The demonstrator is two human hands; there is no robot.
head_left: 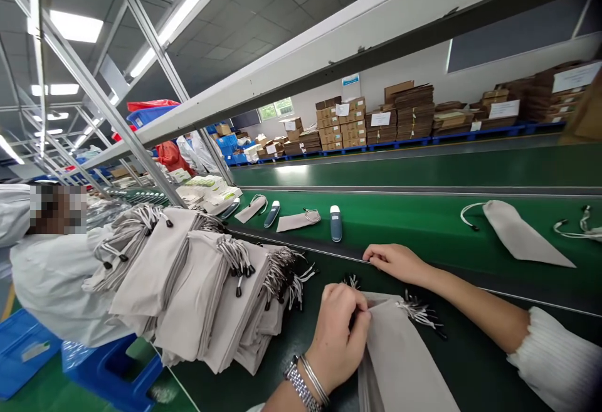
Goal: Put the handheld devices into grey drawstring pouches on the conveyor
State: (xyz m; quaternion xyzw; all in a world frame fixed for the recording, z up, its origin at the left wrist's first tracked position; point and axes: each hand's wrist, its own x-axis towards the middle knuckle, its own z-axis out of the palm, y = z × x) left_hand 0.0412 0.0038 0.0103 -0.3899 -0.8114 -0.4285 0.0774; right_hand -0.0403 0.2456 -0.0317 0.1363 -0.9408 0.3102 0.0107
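Observation:
My left hand (336, 343), wearing a metal watch and a bangle, pinches the top edge of a grey-beige drawstring pouch (399, 362) on the dark green bench (301, 362). The pouch's black-tipped cords (421, 315) fan out beside it. My right hand (395, 261) rests on the dark rail (301, 247) along the conveyor, holding nothing. A large stack of similar pouches (202, 299) lies to the left of my hands. Beyond the rail, pouches and blue-grey capsule-shaped cases (335, 224) lie on the green conveyor belt (423, 211).
A co-worker in a white coat (61, 280) sits at the left, beside blue plastic bins (113, 371). A white-and-grey shelf beam (329, 67) runs overhead on metal posts. Cardboard boxes on blue pallets (399, 117) line the far wall.

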